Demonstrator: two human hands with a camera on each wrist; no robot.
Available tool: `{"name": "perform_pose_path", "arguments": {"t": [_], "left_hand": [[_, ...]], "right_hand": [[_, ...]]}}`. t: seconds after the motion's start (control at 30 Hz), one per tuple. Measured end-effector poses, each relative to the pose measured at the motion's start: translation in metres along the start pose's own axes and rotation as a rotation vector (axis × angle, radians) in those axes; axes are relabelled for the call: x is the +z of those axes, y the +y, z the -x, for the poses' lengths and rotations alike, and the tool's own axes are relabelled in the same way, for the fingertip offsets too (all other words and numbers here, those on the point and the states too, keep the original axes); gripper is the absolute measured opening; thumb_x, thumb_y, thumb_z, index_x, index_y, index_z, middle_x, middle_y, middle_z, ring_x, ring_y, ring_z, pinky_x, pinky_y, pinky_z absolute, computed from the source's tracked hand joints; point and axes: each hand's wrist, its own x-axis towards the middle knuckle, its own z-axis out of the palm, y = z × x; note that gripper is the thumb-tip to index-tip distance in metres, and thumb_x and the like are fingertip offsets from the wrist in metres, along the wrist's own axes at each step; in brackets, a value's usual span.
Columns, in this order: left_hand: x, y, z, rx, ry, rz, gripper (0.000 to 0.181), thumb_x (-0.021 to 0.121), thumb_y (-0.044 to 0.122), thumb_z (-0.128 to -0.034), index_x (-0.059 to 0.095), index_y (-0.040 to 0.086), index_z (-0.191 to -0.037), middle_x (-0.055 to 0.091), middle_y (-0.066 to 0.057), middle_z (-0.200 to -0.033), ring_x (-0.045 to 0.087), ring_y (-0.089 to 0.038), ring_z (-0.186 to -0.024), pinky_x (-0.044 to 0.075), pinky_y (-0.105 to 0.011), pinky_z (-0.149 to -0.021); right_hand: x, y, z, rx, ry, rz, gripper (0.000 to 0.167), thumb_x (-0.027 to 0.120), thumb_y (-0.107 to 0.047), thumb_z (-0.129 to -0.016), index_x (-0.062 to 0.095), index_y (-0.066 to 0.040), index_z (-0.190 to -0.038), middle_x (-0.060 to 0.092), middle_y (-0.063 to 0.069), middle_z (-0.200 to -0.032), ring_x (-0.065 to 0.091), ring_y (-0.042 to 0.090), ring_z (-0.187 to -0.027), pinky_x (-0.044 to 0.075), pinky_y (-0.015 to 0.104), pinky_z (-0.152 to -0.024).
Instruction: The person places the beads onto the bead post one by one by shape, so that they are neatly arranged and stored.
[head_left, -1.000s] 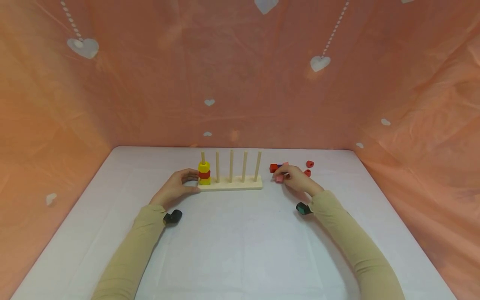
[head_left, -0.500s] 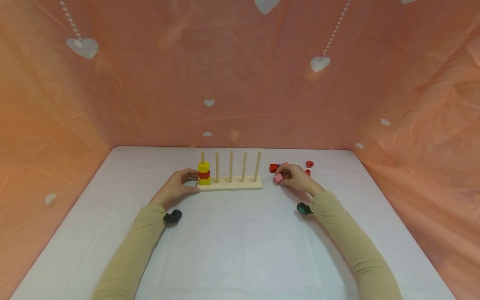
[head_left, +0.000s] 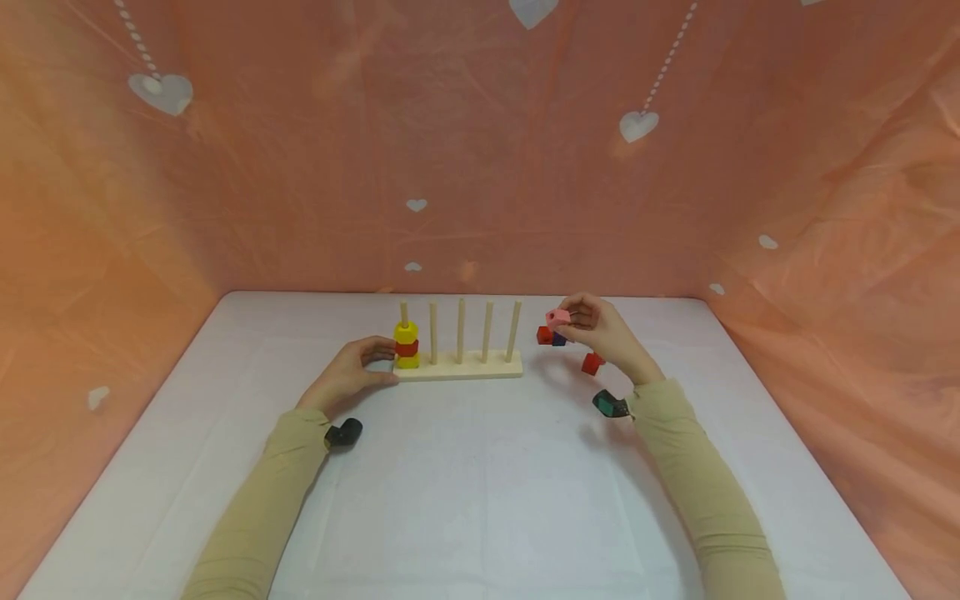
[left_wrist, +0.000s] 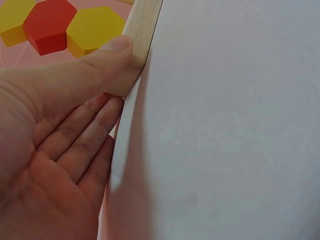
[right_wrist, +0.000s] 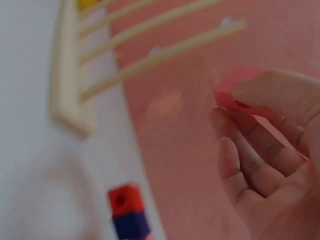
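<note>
Your left hand (head_left: 351, 367) pinches the left end of the wooden pegboard (head_left: 468, 367) between thumb and fingers — right beside the yellow-and-red stack (head_left: 407, 347) on its leftmost peg (head_left: 404, 313). Past the pegboard, a red block (head_left: 544, 335) touches a dark blue block (head_left: 559, 340) on the white table (head_left: 480, 483). Your right hand (head_left: 602, 330) grasps a pink block (head_left: 557, 318) (its hole shows) — held clear of the table. Another red block (head_left: 592, 365) sits just below that hand.

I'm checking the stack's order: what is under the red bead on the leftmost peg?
A yellow bead shows between the red bead and the base. The peg inside them is covered; only its top end shows.
</note>
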Motion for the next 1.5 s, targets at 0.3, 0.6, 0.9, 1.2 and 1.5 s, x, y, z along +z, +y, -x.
{"name": "perform_pose_path", "arguments": {"t": [0.3,0.6,0.9,1.2,1.5], "left_hand": [[0.0,-0.001,0.0,0.004,-0.006,0.004,0.061,0.079,0.01,-0.0792,0.05,0.006,-0.133,0.054,-0.012,-0.131,0.044,-0.029,-0.126,0.034,-0.044,-0.107],[-0.001,-0.001,-0.001,0.023,0.002,-0.042,0.059,0.079,0.013,-0.0792,0.051,0.007,-0.131,0.054,-0.01,-0.131,0.045,-0.028,-0.126,0.032,-0.045,-0.109],[0.0,0.0,0.0,-0.008,0.017,-0.037,0.061,0.081,0.013,-0.0776,0.051,0.01,-0.131,0.056,-0.007,-0.129,0.043,-0.026,-0.127,0.034,-0.044,-0.108],[0.001,0.002,0.0,0.002,0.015,-0.026,0.062,0.08,0.011,-0.0772,0.051,0.006,-0.131,0.055,-0.011,-0.13,0.043,-0.029,-0.127,0.027,-0.048,-0.111],[-0.001,0.0,-0.001,-0.001,0.012,-0.05,0.062,0.08,0.014,-0.0779,0.051,0.008,-0.132,0.056,-0.009,-0.13,0.043,-0.028,-0.127,0.026,-0.049,-0.111]], "right_hand": [[0.026,-0.04,-0.011,-0.074,0.119,-0.206,0.037,0.069,-0.007,-0.088,0.053,-0.005,-0.121,0.055,0.014,-0.12,0.059,0.023,-0.109,0.049,0.027,-0.091],[0.074,-0.069,-0.03,-0.201,0.11,-0.356,0.03,0.068,-0.003,-0.088,0.059,-0.007,-0.116,0.059,0.013,-0.114,0.059,0.026,-0.102,0.05,0.031,-0.09],[0.125,-0.076,-0.05,-0.277,0.075,-0.324,0.031,0.065,0.003,-0.088,0.055,0.001,-0.117,0.058,0.012,-0.117,0.057,0.025,-0.106,0.047,0.035,-0.095],[0.153,-0.084,-0.055,-0.301,0.148,-0.151,0.031,0.064,0.004,-0.088,0.054,0.009,-0.117,0.059,0.019,-0.112,0.056,0.028,-0.103,0.043,0.044,-0.097],[0.162,-0.078,-0.061,-0.271,0.153,-0.13,0.03,0.065,0.003,-0.087,0.055,0.009,-0.115,0.059,0.021,-0.108,0.055,0.031,-0.096,0.048,0.024,-0.08]]}}
